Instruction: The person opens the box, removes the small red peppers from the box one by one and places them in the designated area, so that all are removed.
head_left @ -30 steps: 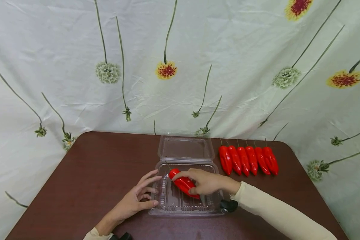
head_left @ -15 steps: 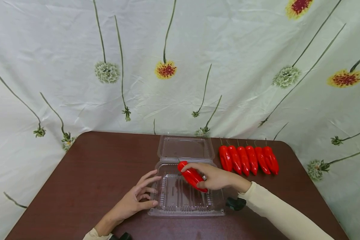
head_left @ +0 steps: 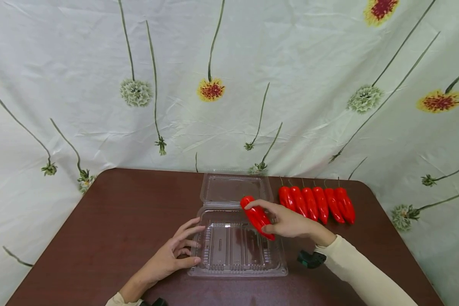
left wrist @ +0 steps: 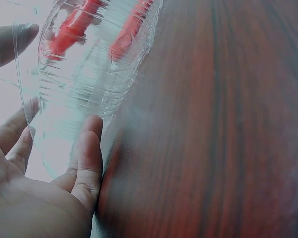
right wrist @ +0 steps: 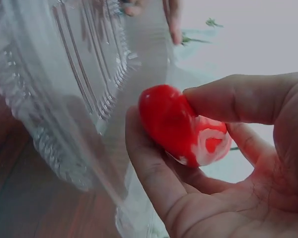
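Note:
A glossy red pepper (head_left: pixel 255 217) is held by my right hand (head_left: pixel 292 222), tilted above the right part of a clear plastic box (head_left: pixel 237 268). In the right wrist view, thumb and fingers pinch the same pepper (right wrist: pixel 161 111) close to the box wall. My left hand (head_left: pixel 167 256) touches the left side of the box with spread, relaxed fingers. The left wrist view shows those fingertips against the ribbed clear wall (left wrist: pixel 84 82). The box's hinged lid (head_left: pixel 233 189) lies folded back behind it. Nothing lies inside the box's base.
Several red peppers (head_left: pixel 319 204) lie side by side at the right, stems toward the back. The dark brown table (head_left: pixel 137 208) ends at a white floral cloth (head_left: pixel 233 127) hanging behind it.
My right hand has lifted the pepper from inside the box and carried it right and backward. My left hand has stayed at the box's left side.

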A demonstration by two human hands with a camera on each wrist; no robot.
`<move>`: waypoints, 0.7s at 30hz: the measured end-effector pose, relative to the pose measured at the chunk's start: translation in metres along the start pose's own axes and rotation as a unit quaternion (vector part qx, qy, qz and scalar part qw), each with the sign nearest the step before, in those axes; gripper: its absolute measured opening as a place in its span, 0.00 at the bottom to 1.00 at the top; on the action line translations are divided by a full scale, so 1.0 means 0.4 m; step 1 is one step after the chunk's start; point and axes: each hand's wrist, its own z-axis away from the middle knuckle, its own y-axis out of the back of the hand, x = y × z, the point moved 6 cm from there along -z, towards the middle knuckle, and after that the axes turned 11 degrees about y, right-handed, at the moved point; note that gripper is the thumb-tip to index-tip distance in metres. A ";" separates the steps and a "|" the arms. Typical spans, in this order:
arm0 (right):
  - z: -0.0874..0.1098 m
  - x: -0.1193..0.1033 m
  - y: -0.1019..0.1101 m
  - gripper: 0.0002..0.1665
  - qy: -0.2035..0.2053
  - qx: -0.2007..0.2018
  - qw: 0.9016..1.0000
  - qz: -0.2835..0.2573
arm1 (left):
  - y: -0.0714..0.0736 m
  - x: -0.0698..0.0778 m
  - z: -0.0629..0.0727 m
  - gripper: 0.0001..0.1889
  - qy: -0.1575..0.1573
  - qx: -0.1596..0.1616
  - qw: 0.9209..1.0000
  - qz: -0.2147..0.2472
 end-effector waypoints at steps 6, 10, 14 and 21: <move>0.031 0.023 0.046 0.33 -0.021 0.053 0.998 -0.012 | 0.000 -0.001 0.000 0.36 0.004 -0.003 1.000 0.001; 0.048 0.035 0.075 0.31 -0.035 0.085 0.996 -0.014 | 0.000 0.001 0.002 0.36 0.004 -0.002 1.000 0.001; 0.062 0.057 0.097 0.30 -0.058 0.116 0.991 -0.022 | 0.000 0.003 0.002 0.36 -0.001 -0.004 1.000 0.003; 0.089 0.077 0.128 0.30 -0.074 0.148 0.986 -0.024 | 0.001 0.002 0.001 0.36 -0.001 -0.003 1.000 0.002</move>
